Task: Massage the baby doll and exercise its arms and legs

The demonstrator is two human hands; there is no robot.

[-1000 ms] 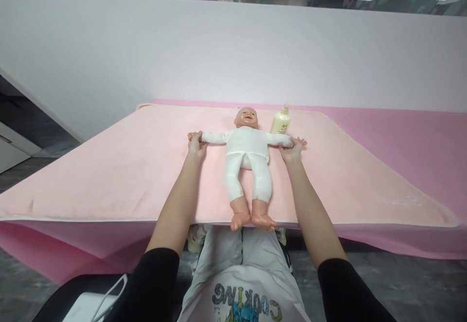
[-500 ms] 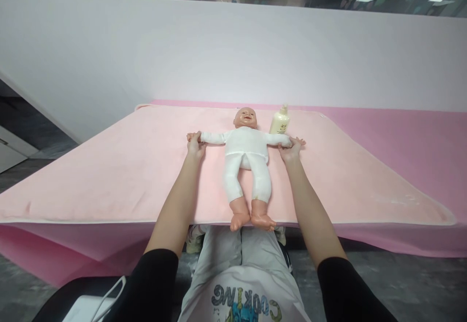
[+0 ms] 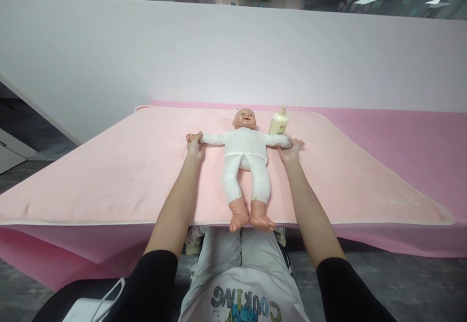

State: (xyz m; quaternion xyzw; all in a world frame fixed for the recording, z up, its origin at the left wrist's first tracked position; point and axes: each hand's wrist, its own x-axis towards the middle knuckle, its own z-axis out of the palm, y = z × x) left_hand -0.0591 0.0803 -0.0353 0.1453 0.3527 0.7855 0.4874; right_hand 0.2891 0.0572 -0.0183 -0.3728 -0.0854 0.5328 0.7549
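A baby doll (image 3: 245, 142) with a white cloth body lies on its back, its arms stretched out to both sides and its feet at the table's near edge. My left hand (image 3: 196, 146) is closed around the doll's wrist on the left; the doll's small hand sticks out beyond my fingers. On the other side my right hand (image 3: 289, 152) grips the other wrist, with the doll's fingers showing past it. Just behind that arm stands a pale yellow pump bottle (image 3: 278, 121), its lower part hidden by the arm.
A peach towel (image 3: 109, 176) is spread over a pink table cover (image 3: 412, 137). A white partition (image 3: 233, 54) rises behind the table. At the lower left, a white device with a cable (image 3: 89, 307) rests on a black surface near my left elbow.
The view has shifted very slightly. Both hands keep the same hold on the doll's wrists, and the doll's arms stay stretched out.
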